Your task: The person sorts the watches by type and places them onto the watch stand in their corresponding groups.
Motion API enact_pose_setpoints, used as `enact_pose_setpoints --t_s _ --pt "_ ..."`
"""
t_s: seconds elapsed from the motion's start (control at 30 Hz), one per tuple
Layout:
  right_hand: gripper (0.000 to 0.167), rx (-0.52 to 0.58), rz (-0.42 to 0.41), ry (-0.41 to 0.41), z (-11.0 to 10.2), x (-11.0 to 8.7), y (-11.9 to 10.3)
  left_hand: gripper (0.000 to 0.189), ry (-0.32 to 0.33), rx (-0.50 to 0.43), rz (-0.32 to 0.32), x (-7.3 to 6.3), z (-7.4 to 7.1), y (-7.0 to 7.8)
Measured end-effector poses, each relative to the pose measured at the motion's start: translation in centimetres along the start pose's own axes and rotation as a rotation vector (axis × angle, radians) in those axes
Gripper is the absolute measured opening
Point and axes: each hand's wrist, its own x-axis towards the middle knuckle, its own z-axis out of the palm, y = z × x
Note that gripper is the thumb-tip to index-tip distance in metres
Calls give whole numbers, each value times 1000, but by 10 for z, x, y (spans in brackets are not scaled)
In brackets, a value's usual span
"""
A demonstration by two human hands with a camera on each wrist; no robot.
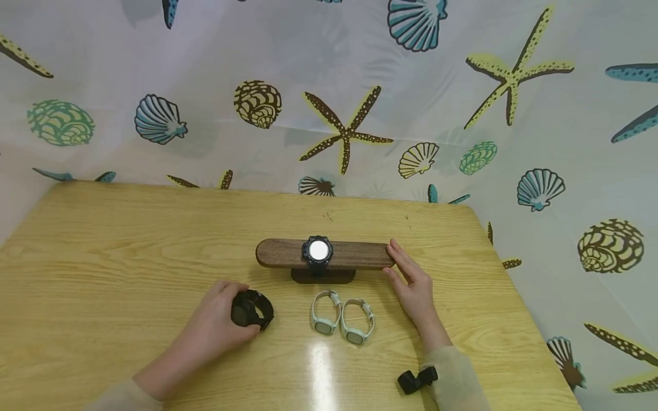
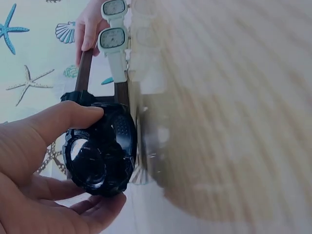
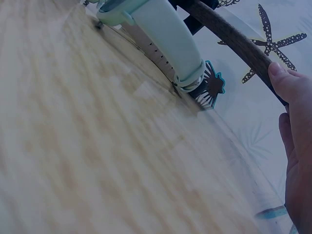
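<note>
My left hand [image 1: 221, 317] holds a black digital wristwatch [image 2: 90, 163] low over the table, left of the stand. In the left wrist view the thumb lies across the top of it and the fingers curl beneath. My right hand [image 1: 413, 288] grips the right end of a dark wooden watch stand [image 1: 277, 254], thumb in front and fingers behind. Around the stand's bar sits another black watch [image 1: 318, 251], its face washed out by glare. Two pale mint watches [image 1: 325, 325] [image 1: 354, 335] stand side by side between the hands, straps buckled into loops.
The wooden table [image 1: 128, 240] reaches back to a hanging cloth [image 1: 216, 51] printed with shells and starfish, which also borders the right side. A small black device [image 1: 417, 380] is at the right wrist, beside the sleeve.
</note>
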Motion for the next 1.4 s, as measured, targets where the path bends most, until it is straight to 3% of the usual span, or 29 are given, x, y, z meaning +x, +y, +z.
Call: enact_pose_setpoints --t_s 0.33,0.6,0.83,1.07,1.4 --pt "44 16 12 -2 0 0 -2 72 -13 -34 -26 9 -20 -4" --pt "44 18 2 -2 -1 0 -2 71 -36 15 66 27 -41 -5" --pt "44 14 -7 -1 -1 0 -1 65 -41 40 109 46 -55 -1" --pt "44 17 -1 -3 -1 1 -2 64 -70 172 213 61 -59 5" --pt "44 9 -10 -1 -1 1 -2 65 -148 246 220 76 -57 22"
